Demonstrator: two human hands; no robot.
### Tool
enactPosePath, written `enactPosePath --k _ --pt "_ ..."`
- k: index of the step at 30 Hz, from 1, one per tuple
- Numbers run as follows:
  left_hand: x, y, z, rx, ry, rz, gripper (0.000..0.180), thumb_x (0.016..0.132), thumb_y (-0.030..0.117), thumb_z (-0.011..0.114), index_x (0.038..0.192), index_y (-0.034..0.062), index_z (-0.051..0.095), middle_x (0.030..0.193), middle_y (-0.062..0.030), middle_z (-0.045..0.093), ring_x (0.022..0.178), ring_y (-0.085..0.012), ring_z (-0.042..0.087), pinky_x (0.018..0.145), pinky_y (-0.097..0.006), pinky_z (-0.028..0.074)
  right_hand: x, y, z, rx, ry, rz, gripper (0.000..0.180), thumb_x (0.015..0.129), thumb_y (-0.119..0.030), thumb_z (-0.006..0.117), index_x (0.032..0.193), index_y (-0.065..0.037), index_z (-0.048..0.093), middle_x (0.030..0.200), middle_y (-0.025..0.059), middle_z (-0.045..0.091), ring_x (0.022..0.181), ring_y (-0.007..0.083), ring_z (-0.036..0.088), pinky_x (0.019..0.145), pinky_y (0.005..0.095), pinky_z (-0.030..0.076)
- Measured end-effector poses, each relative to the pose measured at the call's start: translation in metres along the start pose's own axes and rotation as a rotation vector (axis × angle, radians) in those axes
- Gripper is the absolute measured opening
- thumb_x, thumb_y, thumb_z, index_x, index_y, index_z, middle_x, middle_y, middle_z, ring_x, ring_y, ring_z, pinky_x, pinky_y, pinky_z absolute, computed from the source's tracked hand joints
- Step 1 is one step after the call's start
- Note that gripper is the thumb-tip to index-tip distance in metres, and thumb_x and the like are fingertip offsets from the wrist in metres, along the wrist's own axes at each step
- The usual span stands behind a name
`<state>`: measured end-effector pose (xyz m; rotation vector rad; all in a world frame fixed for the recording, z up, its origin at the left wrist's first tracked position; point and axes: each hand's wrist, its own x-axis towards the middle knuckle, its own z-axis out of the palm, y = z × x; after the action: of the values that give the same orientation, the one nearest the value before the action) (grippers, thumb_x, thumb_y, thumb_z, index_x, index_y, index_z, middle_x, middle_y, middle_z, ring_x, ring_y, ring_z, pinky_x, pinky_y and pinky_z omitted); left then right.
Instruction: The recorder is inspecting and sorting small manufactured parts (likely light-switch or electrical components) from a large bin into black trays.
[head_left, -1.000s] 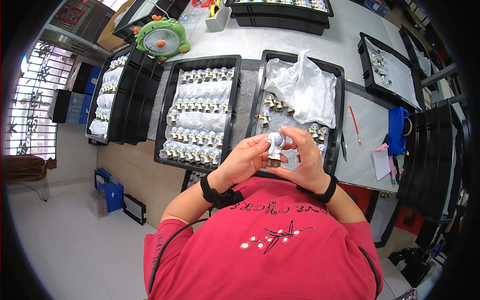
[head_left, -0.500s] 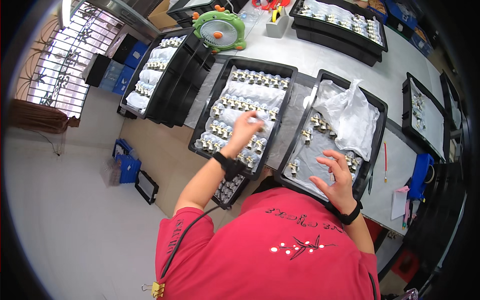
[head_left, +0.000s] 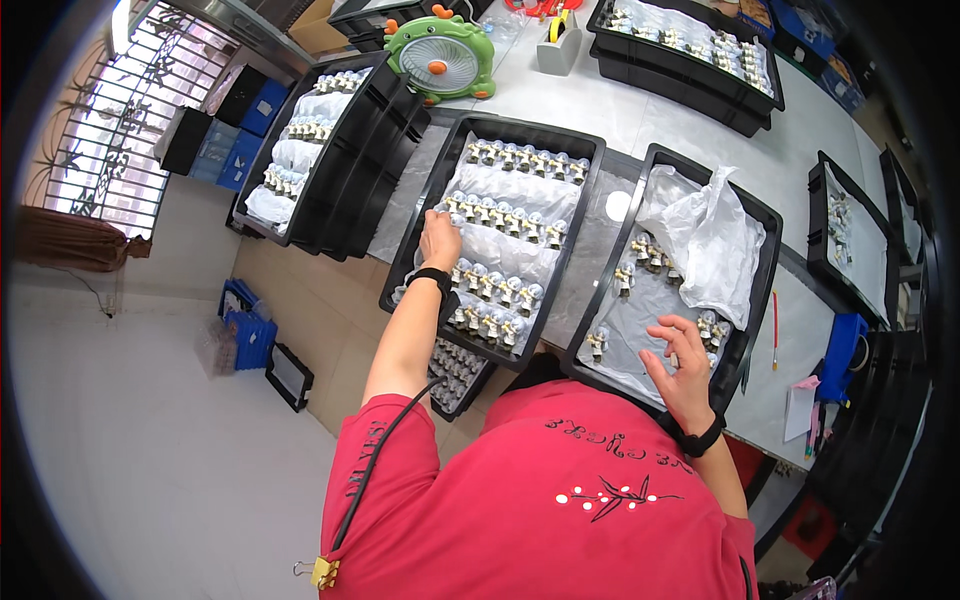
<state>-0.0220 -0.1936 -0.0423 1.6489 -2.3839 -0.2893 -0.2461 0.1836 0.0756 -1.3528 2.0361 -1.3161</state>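
Note:
My left hand [head_left: 440,242] is down at the left end of the second row in the middle black tray [head_left: 594,172]. Its fingers are drawn together over that spot, and the hand hides what they pinch. Rows of small silver-and-gold figurines [head_left: 508,219] stand in this tray, with white wrapping sheets [head_left: 515,187] between them. Above the front of the right black tray [head_left: 768,262], my right hand [head_left: 682,372] hovers with fingers bent and apart, holding nothing. A few loose figurines [head_left: 625,279] stand in that tray beside a crumpled white sheet [head_left: 715,245].
Stacked black trays [head_left: 345,180] of figurines rise at the left, near a green animal-shaped fan [head_left: 437,65]. Another tray stack [head_left: 690,80] stands at the back. A tape dispenser [head_left: 557,50], a red brush [head_left: 774,330] and a blue holder [head_left: 843,355] lie about the table.
My left hand has moved left across the middle tray, from over its middle to the end of the second row. The right hand stays nearly in place, fingers apart.

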Motion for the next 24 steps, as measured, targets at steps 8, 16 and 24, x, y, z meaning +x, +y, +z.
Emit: enactPosePath --k 8,16,24 --pt "0.0 0.002 0.002 0.02 0.003 0.042 0.023 0.076 0.011 0.067 0.098 0.0047 0.062 0.107 -0.0148 0.054 0.095 -0.0357 0.059 0.08 -0.044 0.049 0.002 0.003 0.005 -0.019 -0.028 0.051 0.027 0.074 -0.004 0.071 0.099 -0.005 0.062 0.108 0.0084 0.057 0.072 0.017 0.051 0.063 0.0266 0.043" --pt "0.005 -0.009 -0.004 -0.013 -0.029 0.112 0.031 0.073 0.012 0.071 0.103 0.0075 0.065 0.105 -0.0147 0.059 0.094 -0.0355 0.06 0.082 -0.043 0.049 -0.005 0.028 0.004 -0.051 -0.074 0.088 0.024 0.076 -0.005 0.068 0.099 -0.003 0.061 0.097 0.0119 0.06 0.084 0.0269 0.059 0.069 0.0308 0.046" --pt "0.026 -0.047 -0.015 -0.334 0.02 0.093 0.033 0.073 0.009 0.069 0.106 0.005 0.066 0.087 -0.0127 0.066 0.081 -0.0252 0.065 0.073 -0.035 0.05 -0.01 0.048 -0.003 -0.098 -0.101 0.171 0.024 0.077 -0.006 0.068 0.1 -0.002 0.061 0.094 0.0128 0.062 0.084 0.0279 0.061 0.067 0.0321 0.049"
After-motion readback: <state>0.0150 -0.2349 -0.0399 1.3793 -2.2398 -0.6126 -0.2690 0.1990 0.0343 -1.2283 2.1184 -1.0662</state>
